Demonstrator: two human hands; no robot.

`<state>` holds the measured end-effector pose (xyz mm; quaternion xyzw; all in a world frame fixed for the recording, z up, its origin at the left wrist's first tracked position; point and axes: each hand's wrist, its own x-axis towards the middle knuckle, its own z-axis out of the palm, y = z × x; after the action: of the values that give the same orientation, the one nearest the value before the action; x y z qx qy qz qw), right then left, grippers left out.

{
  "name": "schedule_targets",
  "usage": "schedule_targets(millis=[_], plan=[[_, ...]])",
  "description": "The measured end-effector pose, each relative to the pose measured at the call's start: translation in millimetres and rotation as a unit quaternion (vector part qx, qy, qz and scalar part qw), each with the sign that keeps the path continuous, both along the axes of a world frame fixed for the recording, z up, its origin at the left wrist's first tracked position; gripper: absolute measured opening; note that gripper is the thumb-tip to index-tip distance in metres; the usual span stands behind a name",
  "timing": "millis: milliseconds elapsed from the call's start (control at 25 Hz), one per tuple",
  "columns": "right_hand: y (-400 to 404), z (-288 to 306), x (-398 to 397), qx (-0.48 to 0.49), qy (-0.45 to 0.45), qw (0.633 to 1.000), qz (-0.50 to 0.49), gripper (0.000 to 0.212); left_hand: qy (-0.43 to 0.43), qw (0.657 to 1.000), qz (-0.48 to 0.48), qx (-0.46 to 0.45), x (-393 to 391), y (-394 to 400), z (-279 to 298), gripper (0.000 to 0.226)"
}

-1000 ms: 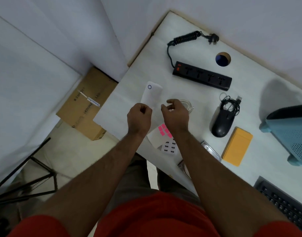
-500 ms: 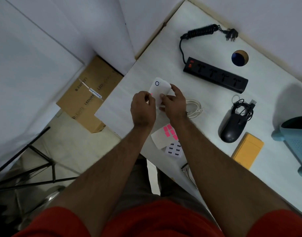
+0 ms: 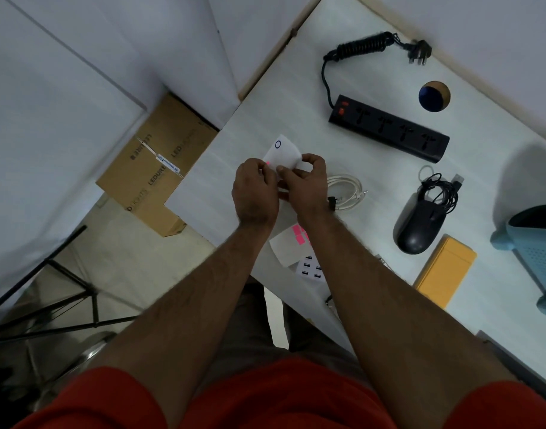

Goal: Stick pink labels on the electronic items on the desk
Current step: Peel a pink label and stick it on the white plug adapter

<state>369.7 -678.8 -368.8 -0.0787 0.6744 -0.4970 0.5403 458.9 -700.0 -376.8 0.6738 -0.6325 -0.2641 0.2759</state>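
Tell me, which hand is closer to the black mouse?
Right. The right hand is on the mouse's side, with the white cable between them. The left hand is farther away, beyond the right hand.

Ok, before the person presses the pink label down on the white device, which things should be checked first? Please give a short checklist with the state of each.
1. White rounded device with a blue ring held steady: ok, the right hand pinches its near end.
2. Small pink label at the device: ok, a pink bit shows by the left hand at the device's edge.
3. Label lying flat, no creases: cannot tell, the fingers hide it.
4. Spare labels within reach: ok, the white backing sheet with pink labels lies near the desk edge.
5. Black power strip and black mouse already labelled: not ok, no pink on either.
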Motion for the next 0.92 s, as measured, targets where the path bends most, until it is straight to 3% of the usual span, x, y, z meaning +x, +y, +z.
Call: schedule_targets(millis=[160, 400, 680, 920], plan=[[2.0, 2.7, 1.8, -0.006, -0.011, 1.000, -0.012, 0.043, -0.009, 1.000, -0.011, 0.009, -1.7, 1.5, -2.9, 0.022], [0.0, 4.4, 0.0, -0.007, -0.013, 0.999, -0.030, 0.043, 0.005, 0.995, -0.087, -0.052, 5.5, 7.5, -3.0, 0.022], [0.3, -0.5, 0.5, 0.000, -0.010, 0.999, -0.036, 0.046, 0.008, 0.995, -0.102, -0.018, 11.7, 8.9, -11.3, 0.037], [1.1, -2.0, -0.8, 0.010, -0.018, 0.999, -0.028, 0.046, 0.012, 0.994, -0.109, 0.011, 13.4, 2.4, -18.6, 0.031]])
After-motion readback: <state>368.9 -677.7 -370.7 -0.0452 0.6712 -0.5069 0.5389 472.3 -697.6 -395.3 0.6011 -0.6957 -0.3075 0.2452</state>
